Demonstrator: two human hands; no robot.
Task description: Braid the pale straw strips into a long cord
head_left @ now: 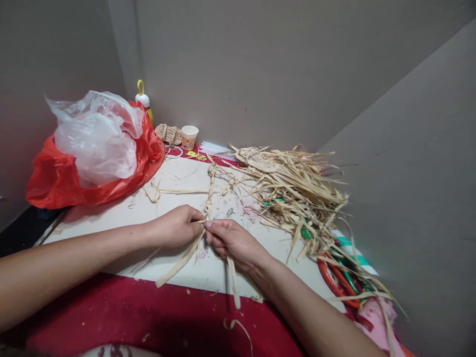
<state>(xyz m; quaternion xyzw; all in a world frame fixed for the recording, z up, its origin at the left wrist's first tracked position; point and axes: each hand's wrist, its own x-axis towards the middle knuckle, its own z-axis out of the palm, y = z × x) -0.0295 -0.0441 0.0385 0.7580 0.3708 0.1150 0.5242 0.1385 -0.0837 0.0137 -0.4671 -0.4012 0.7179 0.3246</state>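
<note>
A braid of pale dried straw [210, 196] runs from the middle of the white board toward me. Its near end lies between my two hands. My left hand [176, 225] pinches the straw from the left, and a wide loose strand [180, 265] hangs below it toward the front. From the right, my right hand [232, 240] grips strands at the same spot with its thumb and fingers closed. Another strand [233, 282] trails down beneath it. The fingertips nearly meet, and the exact crossing of the strands is partly hidden.
A heap of dried straw [301, 188] covers the board's right side, with a woven oval piece [260, 159] on it. Red scissors handles [334, 282] lie at the right edge. Red and clear plastic bags [100, 148], a paper cup [189, 138] and a bottle [143, 101] stand behind.
</note>
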